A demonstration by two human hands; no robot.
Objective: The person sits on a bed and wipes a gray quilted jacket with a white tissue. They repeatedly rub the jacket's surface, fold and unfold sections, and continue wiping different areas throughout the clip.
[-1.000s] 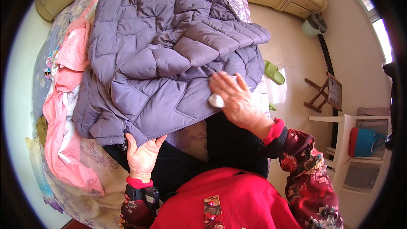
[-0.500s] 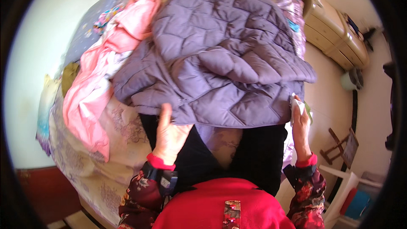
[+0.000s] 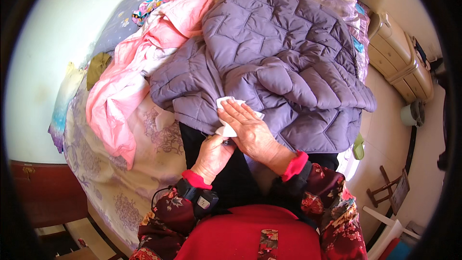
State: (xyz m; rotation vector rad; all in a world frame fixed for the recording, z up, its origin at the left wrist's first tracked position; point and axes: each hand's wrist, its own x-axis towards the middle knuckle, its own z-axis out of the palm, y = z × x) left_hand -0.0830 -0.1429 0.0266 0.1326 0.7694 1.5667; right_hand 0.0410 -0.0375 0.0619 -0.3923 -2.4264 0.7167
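Observation:
A purple-grey quilted padded jacket [image 3: 279,53] lies spread over the bed and across my lap, its near edge at my knees. My left hand [image 3: 215,156] is closed on that near edge, thumb on top; a small dark piece shows by its fingertips. My right hand [image 3: 252,135] presses a white tissue [image 3: 227,130] against the jacket just above the left hand. Its fingers lie straight and close together over the tissue, and its thumb is hidden. The tissue's corners stick out around the fingers.
Left of the jacket lies a crumpled pink and white garment [image 3: 113,106] on the patterned bedsheet [image 3: 125,188]. A brown cloth [image 3: 98,70] sits near the wall. On the floor at right are a green slipper [image 3: 358,147], a small wooden stool [image 3: 392,190] and a bin [image 3: 412,114].
My right hand has come from the jacket's right side to its near-left edge with the tissue. My left hand has changed from spread fingers to a closed hold. The view has shifted.

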